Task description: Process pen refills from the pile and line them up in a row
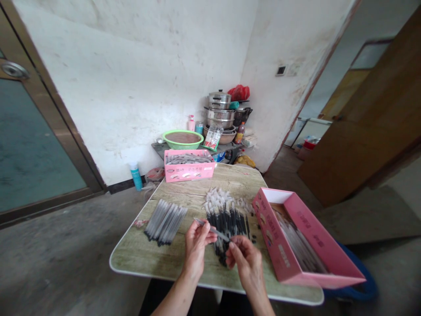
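Between my hands a translucent grey pen barrel (217, 232) lies aslant over the table. My left hand (196, 241) grips its middle with thumb and fingers. At the lower right end, my right hand (245, 259) pinches a small dark tip, partly hidden by the fingers. Just behind and below them is a pile of black pen refills (226, 221), with whitish pieces (217, 197) at the far side. To the left, a neat row of pen barrels (166, 221) rests with dark ends towards me. A few small black plugs (253, 239) lie right of the refills.
An open pink box (317, 232) with more barrels stands at the table's right edge. Another pink box (189, 172), full of grey pieces, sits at the far edge. Beyond are a green basin (183, 145) and stacked steel pots (220, 115) against the wall.
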The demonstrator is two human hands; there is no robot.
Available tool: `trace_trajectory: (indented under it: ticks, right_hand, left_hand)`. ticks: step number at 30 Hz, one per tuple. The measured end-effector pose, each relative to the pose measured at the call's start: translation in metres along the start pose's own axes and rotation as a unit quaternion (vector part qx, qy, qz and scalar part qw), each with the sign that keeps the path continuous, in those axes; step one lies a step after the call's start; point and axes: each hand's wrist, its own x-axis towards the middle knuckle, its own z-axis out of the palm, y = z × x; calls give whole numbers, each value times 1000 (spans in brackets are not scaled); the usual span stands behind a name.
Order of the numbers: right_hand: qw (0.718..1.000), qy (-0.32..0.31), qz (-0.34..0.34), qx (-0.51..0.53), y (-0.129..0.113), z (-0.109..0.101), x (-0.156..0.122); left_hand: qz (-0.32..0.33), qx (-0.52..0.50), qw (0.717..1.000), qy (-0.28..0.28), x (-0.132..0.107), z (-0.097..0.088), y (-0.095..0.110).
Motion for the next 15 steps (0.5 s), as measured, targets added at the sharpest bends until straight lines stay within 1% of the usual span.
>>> trace_trajectory:
  ticks: [4,7,10,15]
  right_hand:
    - [1000,-10,9,-17,-2,3,-1]
    - [1000,-10,25,-16,0,4,0]
    - [1000,-8,23,-8,4,4,2]
    - [1000,-6,15,-9,4,6,2]
  left_hand:
    - [7,1,1000,-14,-1,0,2]
    - [7,7,1000,-9,-1,0,4]
    - [2,8,1000,0,0,-2,3]
    - [8,11,1000,-14,0,-3,1]
